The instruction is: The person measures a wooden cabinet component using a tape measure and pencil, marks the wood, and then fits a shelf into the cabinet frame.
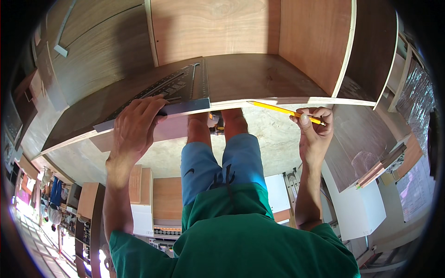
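Head: left hand [137,121] partly covers the square [180,89].

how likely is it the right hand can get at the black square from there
Likely yes: the right hand holds a yellow pencil, but nothing seems to block its way along the brown panel, and the left hand leaves the black square's right side uncovered.

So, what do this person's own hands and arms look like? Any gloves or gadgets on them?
The left hand and right hand are ordinary human hands, with no gloves. The forearms are uncovered too; I see no watch, band or cable on them. Short, plain green sleeves, part of a green shirt, cover the upper arms.
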Demonstrator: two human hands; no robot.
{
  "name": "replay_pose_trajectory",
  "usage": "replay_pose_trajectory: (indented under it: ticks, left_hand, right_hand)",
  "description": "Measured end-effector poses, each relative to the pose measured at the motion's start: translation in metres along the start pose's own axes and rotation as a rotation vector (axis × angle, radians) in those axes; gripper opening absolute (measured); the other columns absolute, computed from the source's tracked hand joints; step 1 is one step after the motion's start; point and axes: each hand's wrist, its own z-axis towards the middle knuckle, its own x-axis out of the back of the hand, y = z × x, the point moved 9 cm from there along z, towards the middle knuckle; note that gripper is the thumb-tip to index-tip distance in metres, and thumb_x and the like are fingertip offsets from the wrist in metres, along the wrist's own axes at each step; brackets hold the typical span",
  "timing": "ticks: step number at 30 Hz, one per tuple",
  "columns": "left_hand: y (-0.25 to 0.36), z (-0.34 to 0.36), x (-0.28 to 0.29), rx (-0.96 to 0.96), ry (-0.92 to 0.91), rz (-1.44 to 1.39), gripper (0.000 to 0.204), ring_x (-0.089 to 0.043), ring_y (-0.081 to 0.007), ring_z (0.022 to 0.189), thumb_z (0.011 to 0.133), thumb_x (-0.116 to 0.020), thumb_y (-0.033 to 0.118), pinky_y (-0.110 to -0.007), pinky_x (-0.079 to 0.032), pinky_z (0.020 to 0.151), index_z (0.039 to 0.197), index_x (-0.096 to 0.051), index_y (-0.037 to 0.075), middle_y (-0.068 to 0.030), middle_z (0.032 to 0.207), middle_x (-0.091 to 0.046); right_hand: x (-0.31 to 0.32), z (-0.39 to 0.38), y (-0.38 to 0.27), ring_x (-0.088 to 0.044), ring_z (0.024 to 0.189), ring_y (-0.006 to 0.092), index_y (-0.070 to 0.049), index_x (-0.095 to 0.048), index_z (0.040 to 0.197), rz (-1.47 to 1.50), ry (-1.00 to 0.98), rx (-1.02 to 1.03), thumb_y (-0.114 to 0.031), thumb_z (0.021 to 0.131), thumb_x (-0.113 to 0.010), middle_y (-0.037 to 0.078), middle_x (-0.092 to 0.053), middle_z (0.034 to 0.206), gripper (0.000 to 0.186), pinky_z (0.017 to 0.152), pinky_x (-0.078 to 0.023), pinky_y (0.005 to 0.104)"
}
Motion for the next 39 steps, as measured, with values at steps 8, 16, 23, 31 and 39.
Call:
replay_pose_trajectory:
  ticks: [8, 16, 23, 31, 39]
  left_hand:
    - [0.0, 0.001, -0.001, 0.001, -0.009, 0.005, 0.028, -0.069, -0.0394, 0.114, 0.095, -0.071, 0.008, -0.051, -0.057, 0.093, 0.122, -0.067, 0.001, -0.0155, 0.131, -0.073]
    - [0.001, 0.001, -0.001, 0.0, -0.003, 0.005, 0.028, -0.069, -0.0395, 0.114, 0.096, -0.071, 0.008, -0.051, -0.057, 0.093, 0.123, -0.068, 0.002, -0.0162, 0.13, -0.073]
    - [0.0, -0.001, -0.003, -0.01, 0.012, 0.053, 0.03, -0.07, -0.0344, 0.113, 0.093, -0.073, 0.007, -0.049, -0.058, 0.092, 0.123, -0.067, 0.007, -0.0116, 0.128, -0.073]
    - [0.009, -0.006, -0.008, -0.04, 0.088, 0.217, 0.049, -0.067, -0.0323, 0.106, 0.087, -0.083, 0.021, -0.046, -0.054, 0.09, 0.13, -0.063, 0.008, -0.0092, 0.118, -0.072]
    - [-0.006, 0.004, -0.018, 0.025, 0.3, 0.369, 0.046, -0.068, -0.0213, 0.082, 0.069, -0.087, 0.016, -0.037, -0.055, 0.072, 0.112, -0.072, 0.016, 0.0012, 0.097, -0.073]
  right_hand:
    - [0.0, 0.0, 0.003, -0.073, 0.091, 0.0249, -0.007, -0.048, 0.105, -0.022, 0.014, -0.009, 0.002, 0.097, -0.077, 0.02, -0.075, 0.103, 0.031, 0.09, -0.059, 0.0412]
    - [-0.003, 0.001, 0.003, -0.073, 0.092, 0.025, -0.007, -0.049, 0.105, -0.023, 0.01, -0.008, 0.001, 0.097, -0.078, 0.02, -0.075, 0.103, 0.031, 0.091, -0.059, 0.0412]
    - [-0.001, 0.0, 0.004, -0.074, 0.093, 0.0251, -0.007, -0.049, 0.106, -0.031, 0.008, -0.005, 0.001, 0.097, -0.078, 0.019, -0.075, 0.103, 0.031, 0.091, -0.059, 0.0407]
    - [-0.012, 0.005, -0.014, -0.075, 0.099, 0.0254, -0.005, -0.049, 0.109, -0.045, -0.02, 0.041, -0.001, 0.099, -0.076, 0.018, -0.074, 0.107, 0.029, 0.088, -0.066, 0.0411]
    - [-0.111, 0.063, -0.051, -0.073, 0.098, 0.0218, -0.004, -0.048, 0.115, -0.222, -0.19, 0.095, -0.003, 0.102, -0.072, 0.012, -0.068, 0.103, 0.027, 0.082, -0.065, 0.0352]
